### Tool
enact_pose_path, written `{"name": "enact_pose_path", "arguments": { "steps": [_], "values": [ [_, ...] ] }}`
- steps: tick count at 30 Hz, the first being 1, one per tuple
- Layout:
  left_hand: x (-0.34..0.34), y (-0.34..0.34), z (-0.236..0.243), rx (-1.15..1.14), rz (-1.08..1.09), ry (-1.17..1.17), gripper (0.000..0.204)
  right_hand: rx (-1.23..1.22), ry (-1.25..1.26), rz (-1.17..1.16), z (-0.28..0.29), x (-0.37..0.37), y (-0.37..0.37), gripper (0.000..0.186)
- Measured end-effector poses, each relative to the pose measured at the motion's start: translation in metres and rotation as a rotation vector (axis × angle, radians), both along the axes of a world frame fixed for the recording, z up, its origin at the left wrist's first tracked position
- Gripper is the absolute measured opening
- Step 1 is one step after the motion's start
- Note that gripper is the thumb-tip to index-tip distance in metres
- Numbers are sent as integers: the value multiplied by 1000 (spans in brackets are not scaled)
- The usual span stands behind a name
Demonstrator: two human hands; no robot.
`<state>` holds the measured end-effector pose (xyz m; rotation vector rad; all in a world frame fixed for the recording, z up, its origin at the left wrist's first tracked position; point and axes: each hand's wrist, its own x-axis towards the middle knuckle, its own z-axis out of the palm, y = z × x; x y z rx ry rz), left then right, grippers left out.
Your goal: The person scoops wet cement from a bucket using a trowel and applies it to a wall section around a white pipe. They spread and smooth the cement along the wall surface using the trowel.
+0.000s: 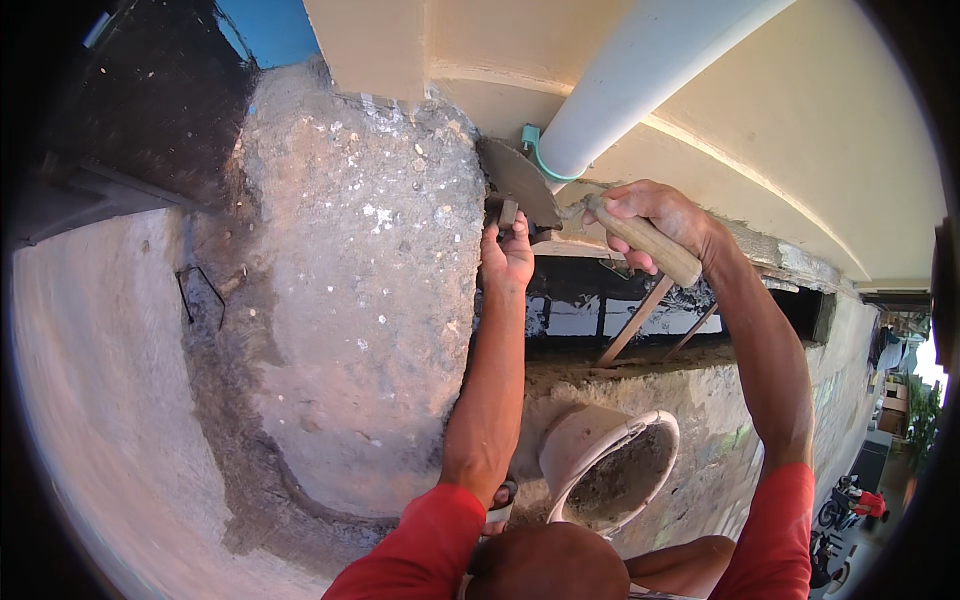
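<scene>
My right hand is closed around the wooden handle of a trowel, whose metal blade lies tilted against the rough edge of a concrete slab, just left of a white pipe with a green clamp. My left hand has its fingers curled on a small dark-grey block under the blade, at the slab's edge; what lies behind it is partly hidden.
A water-filled channel with wooden sticks runs below the cream wall. A pail holding grey material sits low centre. A bent wire is at left. A person in red is beside a motorbike at far right.
</scene>
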<state>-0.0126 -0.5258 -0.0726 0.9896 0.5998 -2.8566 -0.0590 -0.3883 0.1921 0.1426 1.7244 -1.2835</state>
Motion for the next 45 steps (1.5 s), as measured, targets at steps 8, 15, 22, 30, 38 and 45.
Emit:
{"name": "enact_pose_path", "arguments": {
  "steps": [8,15,22,30,38,45],
  "values": [
    [-2,-3,-10,67,-34,-9,27,-13,63,-20,2,2,-1,41],
    [0,-3,5,25,11,-69,33,306,98,85,54,38,6,30],
    [-2,-2,2,62,8,-4,30,405,49,9,85,34,-25,34],
    [-2,6,3,14,16,-32,30,576,104,198,65,-19,-71,35],
    [-3,3,-9,26,50,-68,33,524,68,201,63,-14,-67,35],
    [-3,4,-5,53,23,23,30,557,115,302,61,-16,-68,34]
  ]
}}
